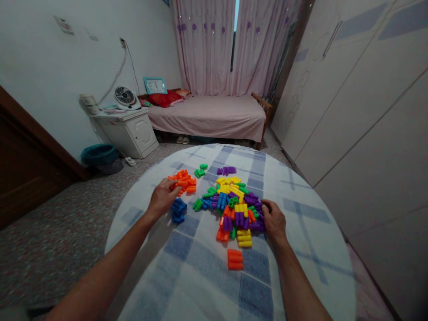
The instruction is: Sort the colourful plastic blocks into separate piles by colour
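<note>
A heap of coloured plastic tube blocks (pixel 234 203) lies on a round table with a blue-checked cloth (pixel 207 276). My left hand (pixel 163 196) rests with curled fingers against a group of orange blocks (pixel 184 182), just above a small cluster of blue blocks (pixel 178 210). My right hand (pixel 273 219) sits at the right edge of the heap, fingers bent onto purple blocks (pixel 257 225). Whether either hand grips a block is hidden. An orange block (pixel 235 259) lies apart, near me, with a yellow one (pixel 244 238) above it.
Green blocks (pixel 200 171) and purple blocks (pixel 226 170) lie farther back on the table. Beyond it stand a pink bed (pixel 209 115), a white cabinet (pixel 129 131) with a fan (pixel 125 96), a teal bin (pixel 99 156) and wardrobe doors (pixel 361 89) on the right.
</note>
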Available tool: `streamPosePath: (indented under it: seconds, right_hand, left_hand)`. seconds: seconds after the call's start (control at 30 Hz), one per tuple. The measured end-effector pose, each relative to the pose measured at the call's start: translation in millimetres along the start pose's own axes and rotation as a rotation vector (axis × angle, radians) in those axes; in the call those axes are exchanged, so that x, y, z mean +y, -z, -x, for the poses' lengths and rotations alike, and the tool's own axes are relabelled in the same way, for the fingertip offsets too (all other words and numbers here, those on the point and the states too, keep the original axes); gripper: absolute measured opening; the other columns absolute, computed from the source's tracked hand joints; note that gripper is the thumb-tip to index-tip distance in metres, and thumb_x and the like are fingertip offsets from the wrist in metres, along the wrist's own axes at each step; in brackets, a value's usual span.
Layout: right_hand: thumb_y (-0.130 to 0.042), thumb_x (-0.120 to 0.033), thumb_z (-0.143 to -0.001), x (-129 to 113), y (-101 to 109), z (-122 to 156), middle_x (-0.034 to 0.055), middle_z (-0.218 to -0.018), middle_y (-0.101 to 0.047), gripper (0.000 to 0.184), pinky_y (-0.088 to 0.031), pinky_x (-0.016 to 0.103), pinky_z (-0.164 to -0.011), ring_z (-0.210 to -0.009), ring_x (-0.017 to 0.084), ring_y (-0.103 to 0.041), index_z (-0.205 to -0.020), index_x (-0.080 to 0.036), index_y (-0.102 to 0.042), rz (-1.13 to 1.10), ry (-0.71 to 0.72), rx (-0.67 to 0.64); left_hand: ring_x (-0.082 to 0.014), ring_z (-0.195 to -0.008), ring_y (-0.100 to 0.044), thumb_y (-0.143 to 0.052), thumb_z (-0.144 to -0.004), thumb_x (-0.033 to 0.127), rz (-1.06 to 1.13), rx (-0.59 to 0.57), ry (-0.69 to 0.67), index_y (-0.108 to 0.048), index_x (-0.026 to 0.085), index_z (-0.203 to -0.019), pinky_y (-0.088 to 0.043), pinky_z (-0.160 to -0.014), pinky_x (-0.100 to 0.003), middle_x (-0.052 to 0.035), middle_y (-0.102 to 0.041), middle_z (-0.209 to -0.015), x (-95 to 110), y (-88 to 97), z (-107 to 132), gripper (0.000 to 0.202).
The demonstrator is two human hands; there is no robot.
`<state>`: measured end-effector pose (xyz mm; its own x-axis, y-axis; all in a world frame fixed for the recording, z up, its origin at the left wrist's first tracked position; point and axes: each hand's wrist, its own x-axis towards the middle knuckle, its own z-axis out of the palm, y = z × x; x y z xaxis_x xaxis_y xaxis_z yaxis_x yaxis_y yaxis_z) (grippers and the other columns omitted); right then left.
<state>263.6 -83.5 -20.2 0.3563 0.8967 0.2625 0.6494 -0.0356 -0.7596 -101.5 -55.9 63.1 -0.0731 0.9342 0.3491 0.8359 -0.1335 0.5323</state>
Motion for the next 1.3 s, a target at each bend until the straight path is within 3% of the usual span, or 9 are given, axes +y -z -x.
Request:
streamPosePath:
  seconds: [0.13,0.27,0.5,0.6,0.67,0.8,0.93,1.13,1.3]
  right_hand:
    - [-0.037,-0.038,-0.077,-2,1,0,0.0099,-0.103,-0.066,0.043,-0.043,0.035,-0.084,-0.094,0.023,-0.060,-0.101,-0.017,-0.065,0.009,-0.005,-0.002]
    - [-0.037,-0.039,-0.077,-1,1,0,0.0102,-0.102,-0.066,0.043,-0.043,0.036,-0.084,-0.093,0.023,-0.059,-0.100,-0.016,-0.065,0.006,0.003,-0.001]
    - [-0.037,-0.039,-0.078,3,-1,-1,0.0100,-0.102,-0.066,0.042,-0.044,0.036,-0.085,-0.094,0.022,-0.059,-0.103,-0.017,-0.064,-0.005,0.003,-0.011]
    - [-0.037,-0.038,-0.079,3,-1,-1,0.0096,-0.102,-0.066,0.042,-0.044,0.035,-0.085,-0.094,0.022,-0.059,-0.103,-0.017,-0.064,-0.002,0.002,-0.010]
    - [-0.037,-0.038,-0.079,3,-1,-1,0.0096,-0.102,-0.066,0.041,-0.044,0.035,-0.085,-0.093,0.022,-0.059,-0.102,-0.017,-0.064,0.001,0.005,-0.006]
    - [-0.038,-0.037,-0.079,2,-1,-1,0.0095,-0.102,-0.066,0.041,-0.044,0.035,-0.085,-0.093,0.022,-0.059,-0.102,-0.017,-0.064,-0.003,0.012,-0.006]
    - [-0.039,-0.036,-0.078,2,-1,0,0.0089,-0.102,-0.066,0.039,-0.044,0.035,-0.084,-0.093,0.021,-0.059,-0.101,-0.018,-0.064,-0.023,0.013,-0.001]
    - [-0.039,-0.035,-0.078,3,-1,0,0.0088,-0.102,-0.066,0.039,-0.044,0.035,-0.084,-0.092,0.021,-0.059,-0.100,-0.018,-0.065,-0.028,0.016,0.008]
    - [-0.039,-0.036,-0.079,4,-2,0,0.0089,-0.103,-0.066,0.039,-0.044,0.035,-0.084,-0.094,0.022,-0.060,-0.102,-0.018,-0.064,-0.025,0.024,0.002]
  left_hand:
    - [-0.0186,-0.079,-0.062,-0.054,-0.077,0.031,-0.093,-0.123,0.091,-0.068,0.015,-0.099,-0.046,-0.070,-0.027,-0.0075,-0.070,-0.091,-26,-3.2,-39,0.030]
    - [-0.0195,-0.075,-0.062,-0.054,-0.078,0.031,-0.164,-0.190,0.096,-0.068,0.015,-0.098,-0.044,-0.066,-0.028,-0.0083,-0.071,-0.087,-37,-11.1,-56,0.029]
    - [-0.0281,-0.095,-0.059,-0.053,-0.076,0.022,-0.310,0.021,-0.001,-0.065,0.015,-0.103,-0.047,-0.082,-0.039,-0.0153,-0.065,-0.105,-40,-18.0,-56,0.030]
    - [-0.0274,-0.101,-0.056,-0.051,-0.078,0.021,-0.273,0.090,-0.140,-0.064,0.015,-0.101,-0.044,-0.090,-0.041,-0.0145,-0.062,-0.107,-20,-19.0,-39,0.027]
    - [-0.0250,-0.100,-0.056,-0.049,-0.080,0.023,-0.166,0.064,-0.252,-0.064,0.016,-0.097,-0.044,-0.091,-0.040,-0.0121,-0.063,-0.103,1,-22.1,-16,0.023]
    - [-0.0197,-0.091,-0.058,-0.052,-0.082,0.029,0.078,-0.205,-0.349,-0.062,0.020,-0.091,-0.046,-0.083,-0.033,-0.0058,-0.064,-0.092,46,-38.0,52,0.016]
    - [-0.0223,-0.086,-0.056,-0.063,-0.072,0.040,0.091,-0.377,-0.316,-0.057,0.022,-0.101,-0.045,-0.073,-0.033,-0.0065,-0.061,-0.090,73,-62.2,105,0.035]
    - [-0.0264,-0.090,-0.055,-0.064,-0.068,0.041,-0.019,-0.302,-0.188,-0.053,0.023,-0.102,-0.042,-0.076,-0.038,-0.0104,-0.059,-0.095,89,-88.5,118,0.040]
    - [-0.0239,-0.091,-0.058,-0.056,-0.075,0.035,0.100,-0.329,-0.099,-0.051,0.023,-0.115,-0.044,-0.077,-0.034,-0.0099,-0.063,-0.100,87,-78.9,113,0.042]
